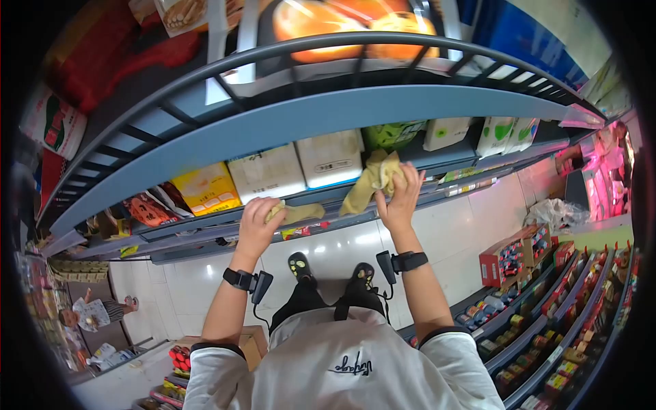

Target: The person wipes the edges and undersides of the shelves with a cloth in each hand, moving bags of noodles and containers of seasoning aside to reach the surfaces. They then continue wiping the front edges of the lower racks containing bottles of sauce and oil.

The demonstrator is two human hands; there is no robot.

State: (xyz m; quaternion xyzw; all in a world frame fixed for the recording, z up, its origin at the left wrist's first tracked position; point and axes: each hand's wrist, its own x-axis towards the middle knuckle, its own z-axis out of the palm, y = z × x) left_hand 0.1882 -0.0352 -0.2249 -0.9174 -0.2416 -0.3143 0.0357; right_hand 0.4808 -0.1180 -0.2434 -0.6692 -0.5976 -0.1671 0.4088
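Observation:
My left hand [261, 217] is closed around a pale yellow-green cloth [304, 214], one end of which trails to the right along the shelf's front edge. A second cloth [365, 186] of the same colour is bunched in my right hand [403, 195] and hangs down at the shelf lip. Just behind the hands stand two white packages [329, 158] with dark printing. A green bag [394, 134] is right behind the cloth in my right hand. Left of the white packages sits a yellow packet [206, 189].
A grey-blue shelf board [328, 106] with a wire guard rail [342, 42] runs above. White packs with green marks [506, 134] stand further right. Bottles fill curved shelves [547, 328] behind me at right. A small person [96, 314] is at far left.

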